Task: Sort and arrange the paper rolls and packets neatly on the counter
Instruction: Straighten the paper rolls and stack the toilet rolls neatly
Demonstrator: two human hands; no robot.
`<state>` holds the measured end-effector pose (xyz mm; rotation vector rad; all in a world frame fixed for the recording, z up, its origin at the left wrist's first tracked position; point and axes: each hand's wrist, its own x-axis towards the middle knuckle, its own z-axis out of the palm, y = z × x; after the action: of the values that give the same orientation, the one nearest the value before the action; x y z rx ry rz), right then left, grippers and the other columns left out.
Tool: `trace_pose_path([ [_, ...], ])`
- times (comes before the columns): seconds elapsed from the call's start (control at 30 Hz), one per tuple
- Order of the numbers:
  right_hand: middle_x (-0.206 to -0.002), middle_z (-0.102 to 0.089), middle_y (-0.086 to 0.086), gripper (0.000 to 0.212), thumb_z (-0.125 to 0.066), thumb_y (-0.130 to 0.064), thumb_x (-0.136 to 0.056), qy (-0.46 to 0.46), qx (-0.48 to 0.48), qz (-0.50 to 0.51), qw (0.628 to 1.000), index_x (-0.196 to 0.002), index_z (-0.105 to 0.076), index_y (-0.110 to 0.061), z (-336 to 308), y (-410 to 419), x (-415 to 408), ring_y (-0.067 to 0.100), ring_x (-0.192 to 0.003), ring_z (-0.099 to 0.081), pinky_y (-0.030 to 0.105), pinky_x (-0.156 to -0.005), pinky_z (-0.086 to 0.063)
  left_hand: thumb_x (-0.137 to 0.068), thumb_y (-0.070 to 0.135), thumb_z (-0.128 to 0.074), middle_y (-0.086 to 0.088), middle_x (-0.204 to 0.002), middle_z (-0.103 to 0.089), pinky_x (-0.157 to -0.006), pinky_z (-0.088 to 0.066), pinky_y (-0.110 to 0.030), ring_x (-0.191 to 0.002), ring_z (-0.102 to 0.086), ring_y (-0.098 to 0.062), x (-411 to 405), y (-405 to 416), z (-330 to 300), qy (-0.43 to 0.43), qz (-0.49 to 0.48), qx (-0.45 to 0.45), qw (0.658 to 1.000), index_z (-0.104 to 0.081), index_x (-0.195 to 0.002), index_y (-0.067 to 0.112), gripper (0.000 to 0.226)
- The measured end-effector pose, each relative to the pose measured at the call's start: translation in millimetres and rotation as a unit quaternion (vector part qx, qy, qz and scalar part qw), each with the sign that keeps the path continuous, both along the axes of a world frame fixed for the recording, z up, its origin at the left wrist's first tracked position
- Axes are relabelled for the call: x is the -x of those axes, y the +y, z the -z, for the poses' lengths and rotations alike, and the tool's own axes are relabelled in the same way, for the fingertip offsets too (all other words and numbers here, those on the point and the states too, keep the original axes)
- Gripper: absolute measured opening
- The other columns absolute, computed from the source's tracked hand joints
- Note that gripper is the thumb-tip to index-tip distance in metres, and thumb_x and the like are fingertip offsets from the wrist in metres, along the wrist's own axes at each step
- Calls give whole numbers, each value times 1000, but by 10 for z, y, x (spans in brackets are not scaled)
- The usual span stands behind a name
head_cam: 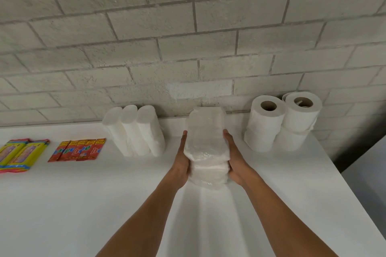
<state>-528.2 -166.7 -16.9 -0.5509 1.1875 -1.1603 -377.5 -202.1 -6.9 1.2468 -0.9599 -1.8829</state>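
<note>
A stack of clear-wrapped white paper packets [205,142] stands in the middle of the white counter [83,204], near the wall. My left hand [181,162] presses flat against its left side and my right hand [235,160] against its right side. Left of the stack three tall white paper rolls [135,131] stand side by side. To the right, toilet paper rolls [282,121] are stacked two high in two columns. At the far left lie red packets [78,150] and yellow-green packets [19,154], flat in rows.
A grey block wall [188,37] runs along the back of the counter. The counter's right edge [334,165] drops off beside the toilet rolls, with a dark gap and another grey surface [371,173] beyond it.
</note>
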Motion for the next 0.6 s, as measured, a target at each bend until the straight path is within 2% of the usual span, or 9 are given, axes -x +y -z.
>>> trace_pose_path([
  [0.13,-117,-73,4,68,-35,-75,-91,0,-3,-3,1000,-131,-62,-27,9,-42,-15,23,-112,-68,44,-107,-47,-91,75,-31,-5,-114,-73,-107,-45,-43,-108,-69,-23,-13,-30,-17,2,4,-2,1000,-66,-125,26,69],
  [0.27,-120,-72,4,66,-37,-74,-91,-5,3,-2,1000,-133,-60,-28,48,-70,-25,23,-113,-67,45,-107,-46,-93,73,-31,-5,-112,-74,-101,-49,-40,-102,-72,-21,-12,-40,-28,5,0,-2,1000,-67,-122,26,66],
  [0.43,-117,-74,4,61,-33,-67,-97,-19,12,-7,1000,-132,-60,-25,42,-110,-18,21,-108,-70,34,-90,-53,-92,74,-32,-5,-114,-74,-107,-45,-45,-107,-70,-23,-21,-71,-27,1,-2,1,1000,-67,-124,27,67],
  [0.6,-120,-72,4,60,-35,-66,-97,-15,20,-7,1000,-137,-56,-27,28,-149,3,21,-110,-69,35,-90,-54,-91,75,-32,-7,-115,-73,-108,-44,-45,-108,-69,-24,18,-88,-59,-2,1,-1,1000,-68,-122,25,69],
])
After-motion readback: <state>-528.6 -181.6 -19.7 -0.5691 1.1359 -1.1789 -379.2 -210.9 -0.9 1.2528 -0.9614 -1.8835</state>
